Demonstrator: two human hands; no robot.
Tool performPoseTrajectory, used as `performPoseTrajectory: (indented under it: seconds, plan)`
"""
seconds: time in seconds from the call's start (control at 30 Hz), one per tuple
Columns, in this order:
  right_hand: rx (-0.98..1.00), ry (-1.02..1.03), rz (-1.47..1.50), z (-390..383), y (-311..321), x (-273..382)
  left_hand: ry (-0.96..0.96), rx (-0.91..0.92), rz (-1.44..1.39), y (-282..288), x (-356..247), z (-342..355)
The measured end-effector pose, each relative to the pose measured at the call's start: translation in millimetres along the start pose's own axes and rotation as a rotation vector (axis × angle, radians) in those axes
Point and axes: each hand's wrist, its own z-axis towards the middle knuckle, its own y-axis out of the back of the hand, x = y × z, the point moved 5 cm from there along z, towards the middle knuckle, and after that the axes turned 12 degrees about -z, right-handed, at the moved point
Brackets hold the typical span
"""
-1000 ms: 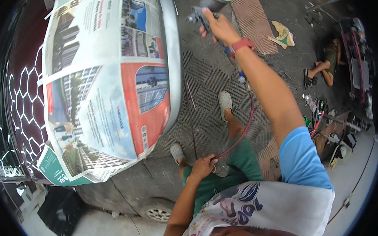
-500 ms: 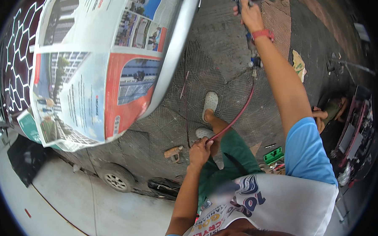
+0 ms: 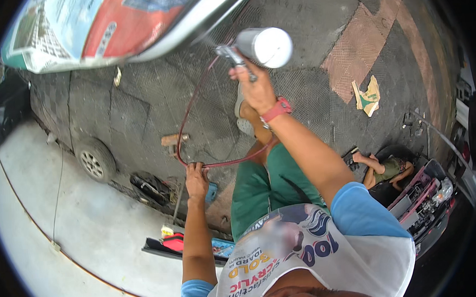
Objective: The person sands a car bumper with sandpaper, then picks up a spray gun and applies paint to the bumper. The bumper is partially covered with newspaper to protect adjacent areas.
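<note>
My right hand (image 3: 257,89) is wrapped round the handle of a metal spray gun (image 3: 237,59) that carries a large cup with a white round end (image 3: 273,47). The gun's nozzle points at the silver curved edge (image 3: 193,29) of a panel and is a short gap away from it. Printed newspaper (image 3: 129,28) covers the panel beside that edge. A dark red air hose (image 3: 180,135) loops down from near the gun, and my left hand (image 3: 197,182) is closed on it, low on the left. The trigger is partly hidden by my fingers.
A wheel (image 3: 95,159) stands at the left. On the floor are a tan tool (image 3: 173,139) and torn paper (image 3: 371,96). Another person (image 3: 392,169) sits at the right by a pink-red crate of parts (image 3: 418,196). A dark tray (image 3: 160,246) is near my left forearm.
My right hand has brought the spray gun left and nearer to me, close to the silver edge. My left hand has shifted left and the hose now bows out further. The whole view has shifted.
</note>
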Motion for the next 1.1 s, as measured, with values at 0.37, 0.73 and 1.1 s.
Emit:
performPoseTrajectory:
  seconds: [0.37,0.73,1.1]
  plan:
    - [0.324,0.106,-0.175,-9,-35,-61,0.010,0.048,-0.041,-132,-30,-49]
    - [-0.152,0.058,-0.251,178,216,-105,0.070,0.059,-0.167,-214,-217,51]
    - [-0.279,0.083,-0.179,272,342,-43,0.185,-0.122,-0.331,-201,-275,43]
